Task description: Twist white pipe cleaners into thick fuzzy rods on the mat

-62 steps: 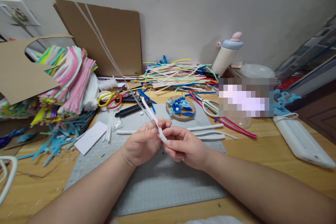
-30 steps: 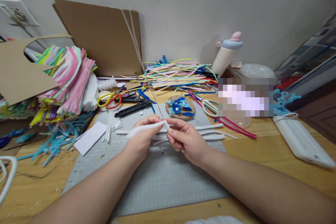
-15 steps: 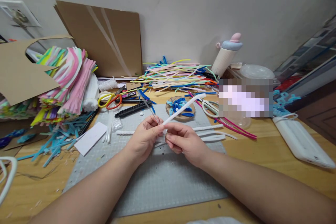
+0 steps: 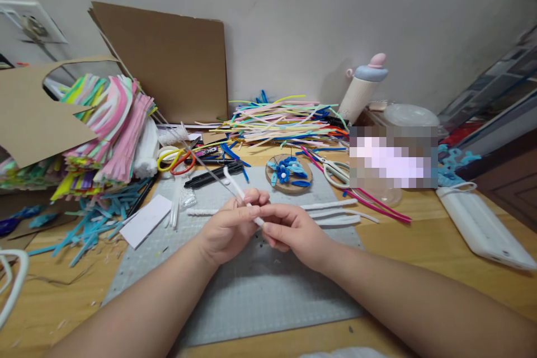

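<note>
A white pipe cleaner (image 4: pixel 234 181) slants between my two hands above the grey cutting mat (image 4: pixel 268 296). My left hand (image 4: pixel 229 229) is closed, its thumb and fingers pinching the strip near its middle. A long thin wire (image 4: pixel 200 160) rises from the left hand toward the back left. My right hand (image 4: pixel 296 228) touches the left fingertips, its thumb and index finger pinching the strip's lower end. Exactly how the wire and strip meet is hidden by the fingers. More white pipe cleaners (image 4: pixel 335 218) lie on the mat behind my right hand.
Behind the hands, a round wooden slice (image 4: pixel 289 189) bears a blue flower (image 4: pixel 284 175). White-handled scissors (image 4: pixel 335 174), orange-and-yellow scissors (image 4: pixel 183 161) and a black tool (image 4: pixel 212 174) lie around. A pipe cleaner pile (image 4: pixel 281 123), cardboard (image 4: pixel 168 67) and bottle (image 4: pixel 358 92) stand farther back.
The white pipe cleaner has swung from leaning right to leaning left. The wire's far end has moved left and lies flatter. Both hands stay close together, fingers shifted on the strip.
</note>
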`<state>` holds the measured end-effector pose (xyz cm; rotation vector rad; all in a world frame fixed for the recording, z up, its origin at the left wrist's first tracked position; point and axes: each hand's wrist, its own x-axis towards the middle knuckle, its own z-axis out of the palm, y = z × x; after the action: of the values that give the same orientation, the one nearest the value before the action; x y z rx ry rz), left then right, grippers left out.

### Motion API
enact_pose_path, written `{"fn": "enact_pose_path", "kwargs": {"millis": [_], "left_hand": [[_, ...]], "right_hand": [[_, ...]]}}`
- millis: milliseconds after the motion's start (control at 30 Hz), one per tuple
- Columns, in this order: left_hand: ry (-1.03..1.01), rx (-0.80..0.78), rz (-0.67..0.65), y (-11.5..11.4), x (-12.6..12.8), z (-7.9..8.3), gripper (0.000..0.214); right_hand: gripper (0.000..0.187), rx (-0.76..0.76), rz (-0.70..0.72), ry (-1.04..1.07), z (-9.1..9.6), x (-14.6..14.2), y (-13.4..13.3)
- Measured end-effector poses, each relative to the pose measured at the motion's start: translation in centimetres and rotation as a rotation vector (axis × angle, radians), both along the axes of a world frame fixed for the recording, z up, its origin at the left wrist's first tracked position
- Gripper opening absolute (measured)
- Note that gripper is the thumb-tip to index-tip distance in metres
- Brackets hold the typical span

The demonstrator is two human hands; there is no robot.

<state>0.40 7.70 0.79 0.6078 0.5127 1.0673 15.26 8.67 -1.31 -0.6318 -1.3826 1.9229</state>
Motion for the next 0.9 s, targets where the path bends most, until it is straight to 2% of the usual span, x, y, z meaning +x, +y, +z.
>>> {"fn": "enact_pose_path", "kwargs": {"millis": [100, 200, 433, 700, 900], "left_hand": [[-0.023, -0.022, 0.0, 0.0, -0.1, -0.1, 0.019], [0.029, -0.025, 0.077, 0.2, 0.1, -0.3, 0.016], [0.178, 0.007, 0.267, 0.6, 0.2, -0.8, 0.01], [0.25, 0.002, 0.319, 0.5, 0.6, -0.8, 0.017], [0.295, 0.007, 0.359, 0.7, 0.5, -1.3, 0.015]], "right_hand": [[0.026, -0.185, 0.046, 0.136, 0.4, 0.2, 0.0], [0.023, -0.278, 0.096, 0.217, 0.7, 0.5, 0.0], [0.033, -0.336, -0.011, 0.277, 0.9, 0.5, 0.4], [0.035, -0.384, -0.117, 0.246, 0.7, 0.4, 0.9], [0.036, -0.38, -0.079, 0.197, 0.6, 0.3, 0.7]]}}
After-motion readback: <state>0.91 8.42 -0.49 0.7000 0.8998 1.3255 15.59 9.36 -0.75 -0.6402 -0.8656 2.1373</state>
